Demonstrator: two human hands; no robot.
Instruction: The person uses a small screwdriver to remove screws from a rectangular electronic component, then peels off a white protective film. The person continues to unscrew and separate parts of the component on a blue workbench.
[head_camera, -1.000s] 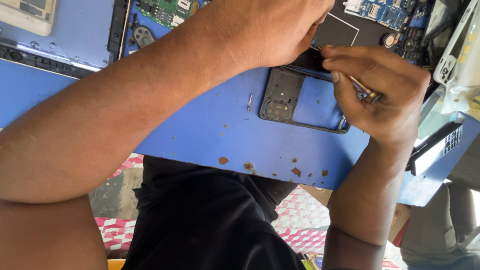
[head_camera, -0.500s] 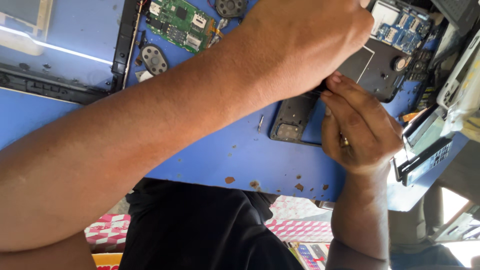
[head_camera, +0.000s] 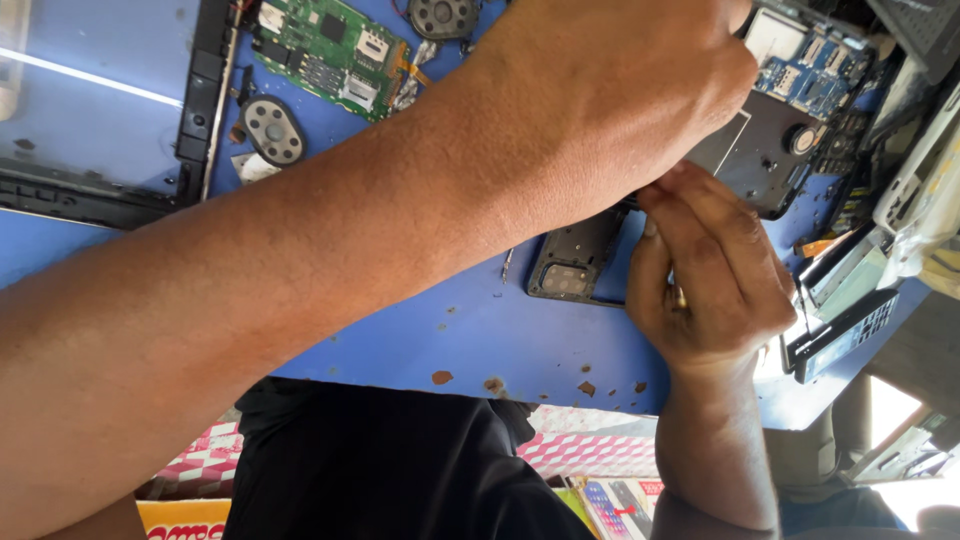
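Blue surface (head_camera: 400, 340), cluttered with a green circuit board (head_camera: 330, 55): left hand (head_camera: 620, 90) pressed on phone frame (head_camera: 580, 262); right hand (head_camera: 710, 290) clenched around a thin tool, mid-disassembly; steady, precise prying needed.

A green circuit board (head_camera: 330, 55) lies near the far edge of the blue desk (head_camera: 420, 340), with a round speaker (head_camera: 272, 130) just beside it and another (head_camera: 442, 15) at the far edge. A black frame strip (head_camera: 205, 95) runs along the far left. A blue circuit board (head_camera: 815, 75) sits toward the far right corner. A black keypad phone (head_camera: 845, 335) lies at the right edge.
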